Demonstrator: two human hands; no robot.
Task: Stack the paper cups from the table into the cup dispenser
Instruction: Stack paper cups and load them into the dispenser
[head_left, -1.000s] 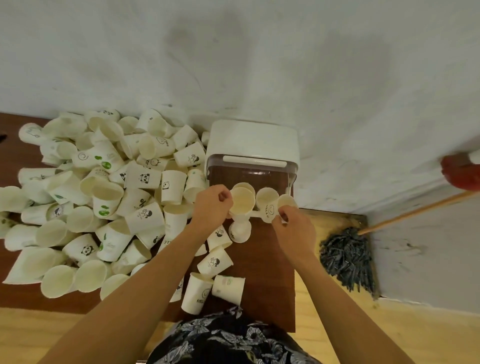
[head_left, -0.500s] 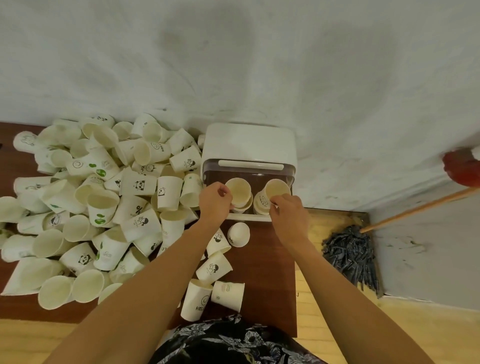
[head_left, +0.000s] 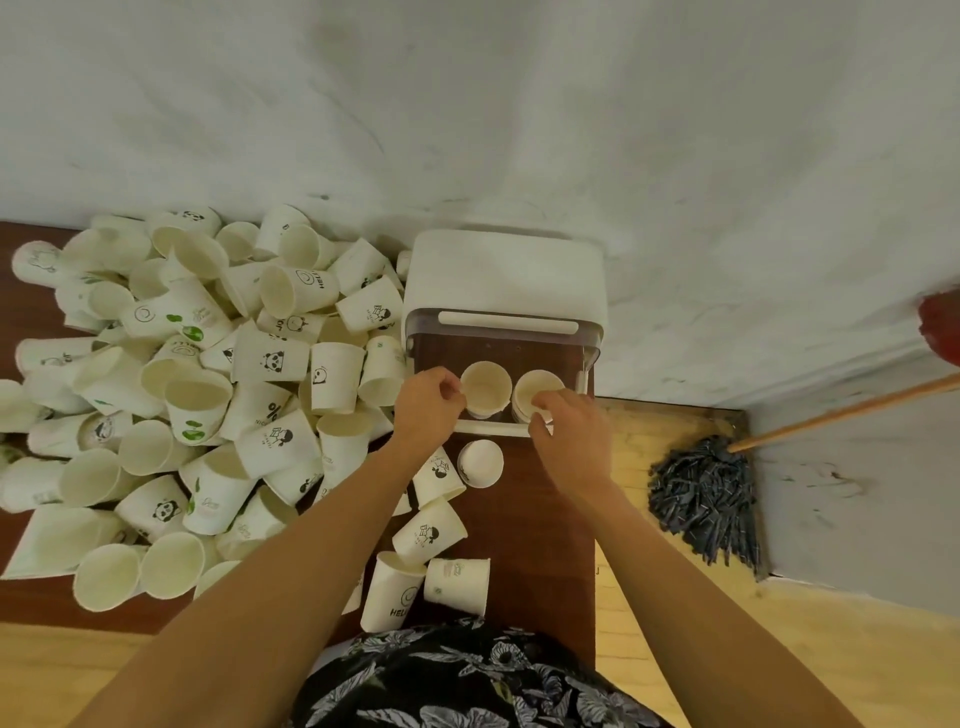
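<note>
Left hand (head_left: 427, 402): fingers curled, pinching left cup (head_left: 485, 388) rim in dispenser (head_left: 506, 283).
Right hand (head_left: 571, 434): pinches right cup (head_left: 535, 391) rim.
Table (head_left: 545, 545) edge: beside right wrist.

Both forearms enter from the bottom edge and converge toward the center of the view. The left forearm runs from 7 o'clock up toward 1 o'clock; the right forearm runs from 5 o'clock up toward 11 o'clock. Both arms are bare.

The left hand (head_left: 427, 402) lies palm down, knuckles up, fingers curled, fingertips pointing toward 3 o'clock. What the fingertips touch cannot be told.

The right hand (head_left: 570, 435) lies at 3 o'clock of the left hand, well apart from it, back of hand up. Its fingers are curled and point toward 10 o'clock. Whether they hold anything cannot be told.
</note>
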